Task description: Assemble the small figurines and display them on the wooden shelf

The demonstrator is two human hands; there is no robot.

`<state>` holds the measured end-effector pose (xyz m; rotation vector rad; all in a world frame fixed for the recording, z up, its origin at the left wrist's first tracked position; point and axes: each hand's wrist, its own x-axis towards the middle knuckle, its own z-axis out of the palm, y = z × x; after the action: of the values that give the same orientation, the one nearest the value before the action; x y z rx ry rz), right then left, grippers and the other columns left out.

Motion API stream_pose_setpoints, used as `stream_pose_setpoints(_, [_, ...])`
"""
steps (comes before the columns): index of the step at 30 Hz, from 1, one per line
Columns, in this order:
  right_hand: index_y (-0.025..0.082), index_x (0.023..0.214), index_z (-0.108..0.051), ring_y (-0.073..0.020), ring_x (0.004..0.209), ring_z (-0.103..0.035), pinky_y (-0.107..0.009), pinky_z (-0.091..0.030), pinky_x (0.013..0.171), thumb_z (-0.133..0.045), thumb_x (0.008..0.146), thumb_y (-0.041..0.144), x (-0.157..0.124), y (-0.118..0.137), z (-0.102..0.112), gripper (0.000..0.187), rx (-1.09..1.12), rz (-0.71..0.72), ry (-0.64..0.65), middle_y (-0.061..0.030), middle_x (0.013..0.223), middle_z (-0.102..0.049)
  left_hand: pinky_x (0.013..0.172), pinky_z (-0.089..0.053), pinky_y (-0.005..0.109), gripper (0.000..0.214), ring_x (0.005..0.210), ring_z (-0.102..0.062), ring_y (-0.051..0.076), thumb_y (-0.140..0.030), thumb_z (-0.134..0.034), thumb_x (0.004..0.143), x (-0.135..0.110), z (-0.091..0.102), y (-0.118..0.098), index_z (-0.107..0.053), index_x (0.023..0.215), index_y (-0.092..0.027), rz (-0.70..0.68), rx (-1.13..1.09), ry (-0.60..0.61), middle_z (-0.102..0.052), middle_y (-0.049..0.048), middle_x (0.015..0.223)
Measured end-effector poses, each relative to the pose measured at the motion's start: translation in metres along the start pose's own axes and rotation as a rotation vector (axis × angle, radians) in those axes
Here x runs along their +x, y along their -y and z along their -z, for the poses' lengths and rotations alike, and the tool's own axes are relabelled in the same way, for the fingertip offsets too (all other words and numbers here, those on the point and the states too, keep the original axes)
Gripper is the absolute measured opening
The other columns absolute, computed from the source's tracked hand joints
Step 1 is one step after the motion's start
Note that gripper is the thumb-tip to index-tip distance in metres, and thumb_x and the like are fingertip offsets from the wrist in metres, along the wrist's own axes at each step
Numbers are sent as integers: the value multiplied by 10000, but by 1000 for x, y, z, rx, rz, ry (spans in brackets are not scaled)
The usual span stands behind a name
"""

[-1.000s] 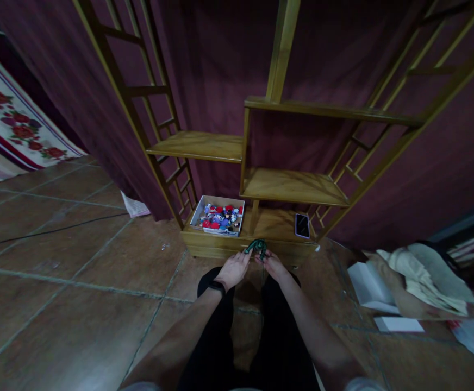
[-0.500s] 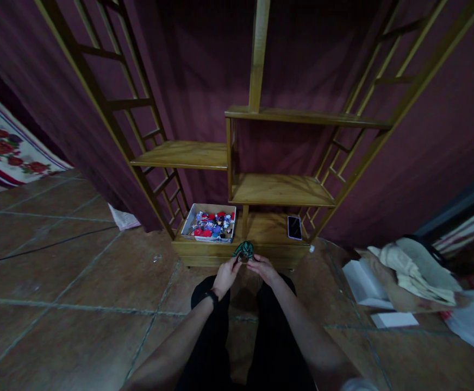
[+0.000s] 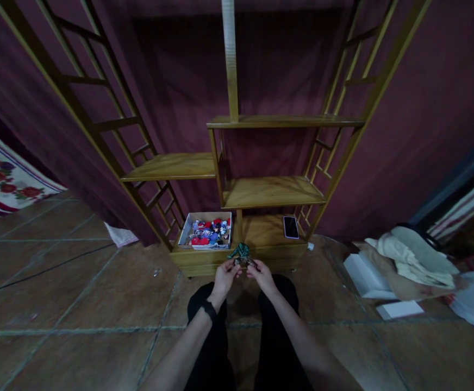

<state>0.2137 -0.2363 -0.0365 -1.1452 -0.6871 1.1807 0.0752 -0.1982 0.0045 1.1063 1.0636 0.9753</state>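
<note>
Curving dark green object (image 3: 242, 250)

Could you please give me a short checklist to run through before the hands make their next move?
1. Left hand has a grip on the dark green item: ok, fingers pinch its near side.
2. Right hand has a grip too: ok, fingertips at the item's right side.
3. Open box sits upright on the bottom shelf: ok, at the left end.
4. Phone clear of both hands: ok, it lies at the shelf's right end.
5. Exact nature of the green item: cannot tell, too small.
</note>
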Motion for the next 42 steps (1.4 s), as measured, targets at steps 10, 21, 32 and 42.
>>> stream_pose_setpoints(10, [212,888,-616,-137,615,-594,-271,-508,569,-660,666,437,-18,12,-1,319,-137,56,-61,-5,776,-639,497,-434,197,387,569,-588,105,-427,-732,587,-11,-6,-15,-640,787,-110,58,-30,31,-653,51,681])
stream_pose_setpoints(21, [223,885,-603,-155,639,-578,-262,-476,573,-619,707,444,-26,34,-4,284,-249,96,-96,-12,754,-633,527,-449,204,372,578,-577,99,-388,-759,564,-19,-13,-33,-635,771,-105,54,-129,-21,-640,42,671])
stream_pose_setpoints(32, [196,921,-594,-175,778,-606,-293,-454,737,-560,750,386,-34,67,-16,258,-506,321,-81,-29,862,-672,528,-441,215,404,547,-560,108,-424,-653,670,-24,-8,-52,-634,916,-104,-163,89,-77,-597,2,617])
stream_pose_setpoints(42, [193,883,-579,-159,718,-580,-282,-469,680,-599,721,396,-37,63,-23,260,-343,228,-133,-9,789,-641,810,-479,333,346,925,-620,207,-341,-446,869,-55,-11,-70,-538,1167,-193,-527,914,-123,-646,93,1047])
